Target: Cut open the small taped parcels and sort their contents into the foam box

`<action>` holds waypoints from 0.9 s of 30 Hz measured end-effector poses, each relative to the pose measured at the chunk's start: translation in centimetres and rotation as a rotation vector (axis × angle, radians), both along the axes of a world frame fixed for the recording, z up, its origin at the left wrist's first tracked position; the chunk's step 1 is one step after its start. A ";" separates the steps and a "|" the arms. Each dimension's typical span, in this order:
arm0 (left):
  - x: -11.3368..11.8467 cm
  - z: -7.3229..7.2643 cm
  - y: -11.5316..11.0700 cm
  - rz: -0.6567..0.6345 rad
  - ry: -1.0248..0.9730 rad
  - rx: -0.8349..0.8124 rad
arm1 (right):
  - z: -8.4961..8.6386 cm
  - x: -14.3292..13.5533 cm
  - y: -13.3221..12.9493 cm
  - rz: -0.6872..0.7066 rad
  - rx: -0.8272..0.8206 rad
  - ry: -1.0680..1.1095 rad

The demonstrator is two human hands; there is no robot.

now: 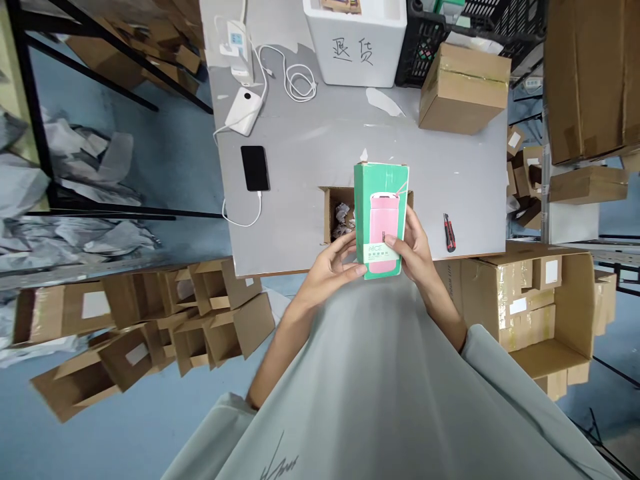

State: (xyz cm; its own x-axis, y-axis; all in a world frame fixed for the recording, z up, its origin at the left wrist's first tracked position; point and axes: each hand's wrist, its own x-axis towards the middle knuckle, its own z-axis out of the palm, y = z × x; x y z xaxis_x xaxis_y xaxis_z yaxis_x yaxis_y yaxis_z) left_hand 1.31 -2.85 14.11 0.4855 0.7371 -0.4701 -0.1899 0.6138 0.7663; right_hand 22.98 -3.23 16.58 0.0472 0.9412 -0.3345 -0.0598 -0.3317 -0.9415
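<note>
Between my two hands stands a green product box (365,213), its front printed with a pink tumbler and the word NICE. My left hand (336,263) supports its left side, fingers and thumb closed against the lower part. On the other side, my right hand (414,247) grips the right edge, with the thumb over the front. Partly hidden behind the green box is an open cardboard box (327,217) with crumpled packing material (344,217) inside. A red and black box cutter (449,233) lies on the table to the right of my right hand.
The grey table (300,153) carries a black phone (255,168), a white power bank (244,110), a power strip (240,53), a white bin (357,50), a black crate (423,47) and a closed carton (465,87). Open cartons (150,293) crowd the floor at left; a large carton (575,307) stands right.
</note>
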 end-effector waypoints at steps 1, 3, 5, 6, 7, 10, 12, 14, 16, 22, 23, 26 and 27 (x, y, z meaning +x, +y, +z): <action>0.1 0.1 0.0 -0.010 -0.014 -0.004 | -0.2 0.0 0.0 0.007 -0.006 0.000; 0.5 0.3 -0.2 -0.011 -0.008 -0.003 | -0.4 -0.1 0.1 0.015 -0.009 -0.001; 0.8 0.4 -0.3 0.006 0.022 0.001 | -0.5 0.0 0.2 0.021 -0.001 -0.008; 0.9 0.5 -0.3 0.017 0.039 0.004 | -0.4 0.0 0.4 0.028 0.003 -0.019; 1.0 0.5 -0.3 0.030 0.056 0.008 | -0.3 0.1 0.5 0.038 0.006 -0.033; 1.3 0.6 -0.4 0.070 0.120 0.037 | 0.1 0.0 0.9 0.061 0.018 -0.065; 1.7 0.9 -0.5 0.104 0.187 0.080 | 0.3 -0.2 1.0 0.059 0.026 -0.056; 2.2 1.3 -0.6 0.150 0.287 0.148 | 0.3 -0.5 0.9 0.043 0.013 -0.034; 2.6 1.9 -0.7 0.202 0.412 0.241 | 0.1 -0.6 0.8 0.019 -0.021 -0.016; 2.3 2.2 0.3 0.153 0.378 0.280 | -0.8 0.4 0.9 -0.031 -0.041 0.024; 1.9 1.9 0.6 0.118 0.302 0.228 | -0.9 0.7 1.0 -0.030 -0.039 0.036; 0.8 0.6 1.6 0.015 0.113 0.084 | -1.3 1.1 0.9 -0.025 -0.052 0.080; 0.5 0.3 1.8 -0.009 0.077 0.054 | -1.4 1.2 0.9 -0.025 -0.057 0.095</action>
State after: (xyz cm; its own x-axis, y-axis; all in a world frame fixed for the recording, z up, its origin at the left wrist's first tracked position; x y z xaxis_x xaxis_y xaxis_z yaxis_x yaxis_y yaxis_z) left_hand 1.79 -1.02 14.45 0.4561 0.7579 -0.4664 -0.1237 0.5730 0.8102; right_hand 24.16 -2.38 15.15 0.0361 0.9196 -0.3912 -0.1570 -0.3814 -0.9110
